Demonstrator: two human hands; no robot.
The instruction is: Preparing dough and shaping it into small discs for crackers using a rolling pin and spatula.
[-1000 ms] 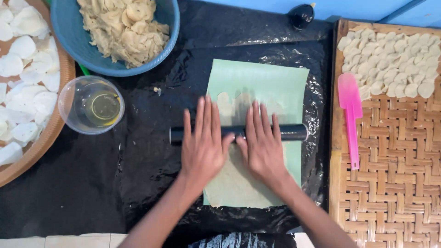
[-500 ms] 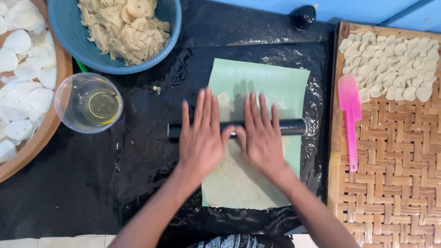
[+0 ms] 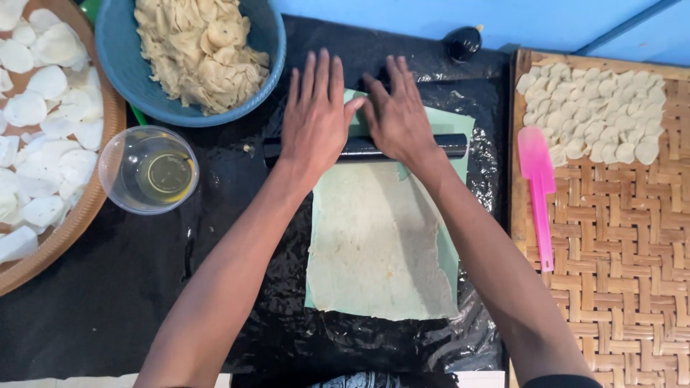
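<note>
pressing flat, fingers spread, the left hand (image 3: 314, 118) and right hand (image 3: 397, 115) lie palm-down side by side on the black rolling pin (image 3: 359, 147), gripping nothing. the pin lies crosswise at the far end of the thin dough sheet (image 3: 377, 244) on green plastic (image 3: 460, 129). forearms extend straight. blue bowl (image 3: 118, 57) far left; pink spatula (image 3: 537, 179) right on the woven tray (image 3: 618, 251).

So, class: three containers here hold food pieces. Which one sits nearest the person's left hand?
The blue bowl of beige dough scraps, beside the left hand. The two woven trays lie at the edges.
</note>
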